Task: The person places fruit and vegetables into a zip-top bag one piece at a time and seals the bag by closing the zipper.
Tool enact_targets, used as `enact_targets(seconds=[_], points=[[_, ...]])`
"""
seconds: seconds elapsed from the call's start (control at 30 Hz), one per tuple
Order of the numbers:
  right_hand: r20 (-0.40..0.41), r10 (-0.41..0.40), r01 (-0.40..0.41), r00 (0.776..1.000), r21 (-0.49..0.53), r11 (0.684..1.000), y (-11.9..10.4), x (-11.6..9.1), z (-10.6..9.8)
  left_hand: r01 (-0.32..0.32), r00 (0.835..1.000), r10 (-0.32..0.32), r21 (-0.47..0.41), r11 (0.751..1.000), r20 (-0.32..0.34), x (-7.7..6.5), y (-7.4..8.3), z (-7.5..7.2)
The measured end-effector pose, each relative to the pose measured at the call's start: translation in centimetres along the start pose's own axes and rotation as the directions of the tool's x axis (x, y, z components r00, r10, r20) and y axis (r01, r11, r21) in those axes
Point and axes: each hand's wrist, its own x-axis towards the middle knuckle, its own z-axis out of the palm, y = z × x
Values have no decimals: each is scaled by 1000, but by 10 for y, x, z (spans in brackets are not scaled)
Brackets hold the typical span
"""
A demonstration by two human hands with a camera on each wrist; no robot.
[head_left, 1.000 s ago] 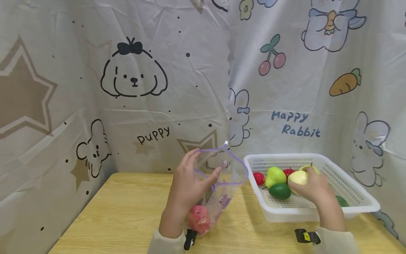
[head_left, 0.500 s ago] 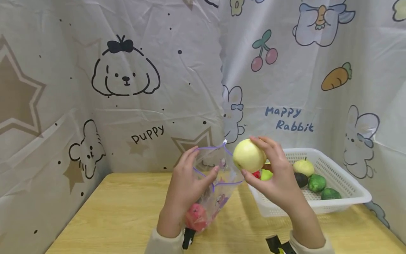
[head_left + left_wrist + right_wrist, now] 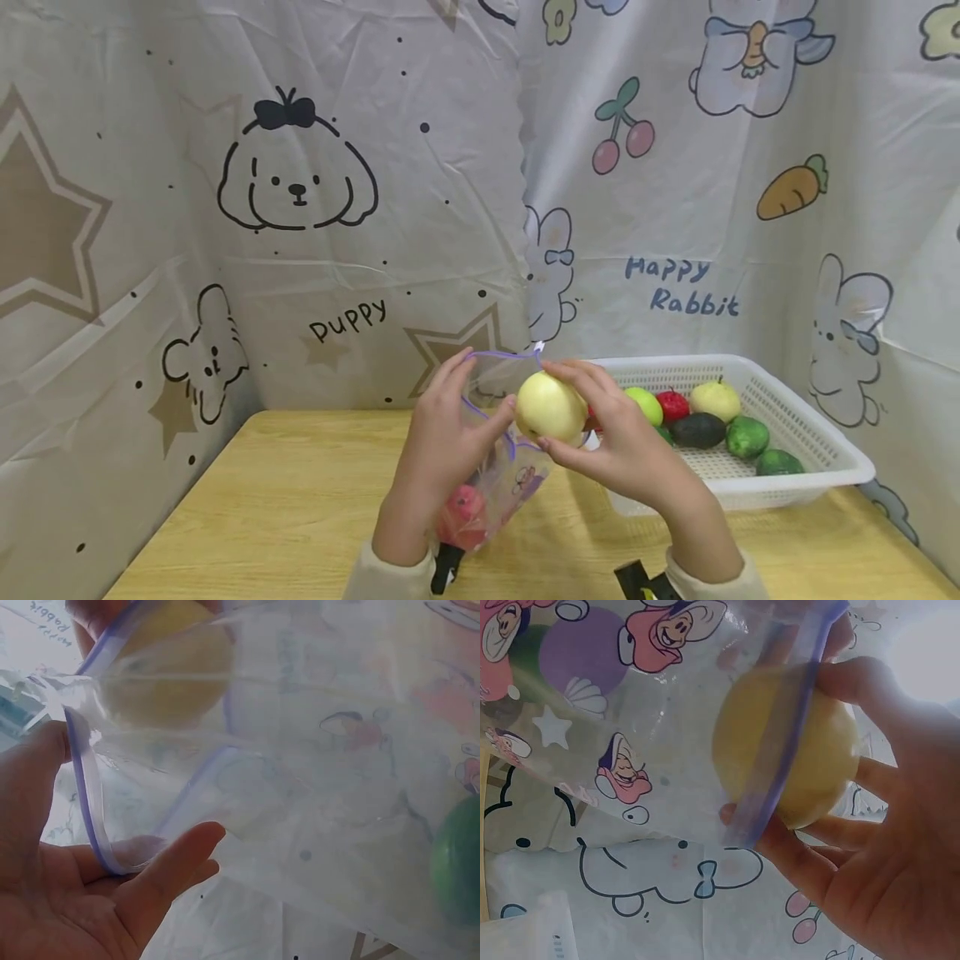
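Observation:
A clear zip bag [image 3: 525,492] with purple edging and cartoon prints hangs mouth-up in my left hand [image 3: 446,429]; the fingers and thumb hold its rim. In it lie a reddish-pink round fruit [image 3: 462,517] and, in the left wrist view, a green fruit [image 3: 457,862]. My right hand [image 3: 626,446] grips a pale yellow round pear [image 3: 551,408] between thumb and fingers, right at the bag's mouth. Seen by the right wrist camera, the bag's purple edge [image 3: 791,742] crosses the pear, part of which shows through the plastic.
A white slotted basket [image 3: 832,467] stands at the right on the wooden table [image 3: 300,500]. It holds another pale yellow pear [image 3: 716,402], a red fruit [image 3: 671,406], a dark avocado [image 3: 697,430] and several green fruits. Behind hangs a printed curtain [image 3: 450,208].
My right hand has lifted the pear out of the basket and carried it left to the bag's mouth. The left hand still holds the bag in nearly the same place.

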Motion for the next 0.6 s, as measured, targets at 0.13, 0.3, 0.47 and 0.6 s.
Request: enact_targets(seconds=[0.13, 0.3, 0.47, 0.6], points=[[30, 6, -6, 1000, -12, 1000, 1, 0, -4, 2, 1000, -3, -12, 1000, -15, 0, 0, -1], [43, 15, -14, 999, -21, 1000, 2, -1, -6, -5, 1000, 4, -30, 1000, -15, 0, 2, -2], [46, -1, 4, 999, -63, 998, 3, -4, -5, 25, 1000, -25, -60, 998, 3, -1, 4, -3], [37, -49, 53, 998, -102, 993, 5, -4, -3, 61, 998, -59, -77, 995, 22, -2, 5, -5]])
